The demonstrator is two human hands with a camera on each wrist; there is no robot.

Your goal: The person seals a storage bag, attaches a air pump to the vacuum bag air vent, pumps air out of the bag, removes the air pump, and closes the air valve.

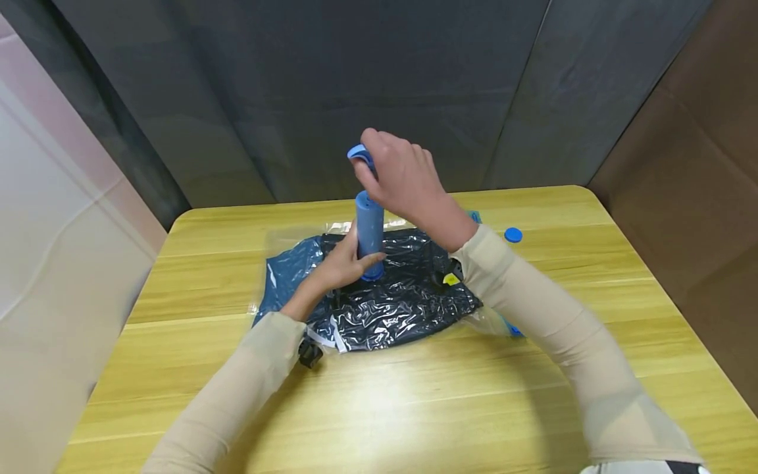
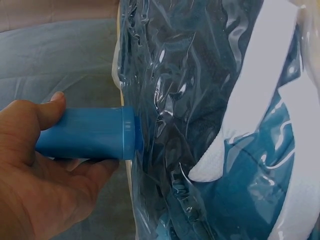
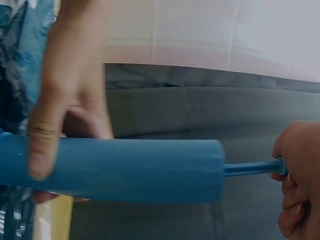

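The left hand (image 1: 343,266) is wrapped around the lower barrel of the blue hand pump (image 1: 370,232), fingers and thumb curled about it just above its foot, which stands upright on the vacuum storage bag (image 1: 379,296) lying flat on the wooden table (image 1: 414,408). The right hand (image 1: 403,181), directly above that grip, has its fingers closed on the pump handle (image 1: 359,153), with the thin plunger rod (image 3: 250,168) drawn partly out of the barrel. In my judgement the stroke will go best if the lower grip presses the barrel squarely down so the foot does not tilt or lift off the film, while the upper hand pulls and pushes straight along the barrel's line; any sideways lean would likely break the seal. The left wrist view alone shows the pump's foot (image 2: 127,132) meeting the crinkled film and the dark garment packed tight behind it. The right wrist view alone shows the exposed rod between barrel and handle. Only the head view shows the loose blue cap (image 1: 512,234) lying on the table, well apart from both grips on the right-hand side, beyond the bag's edge.
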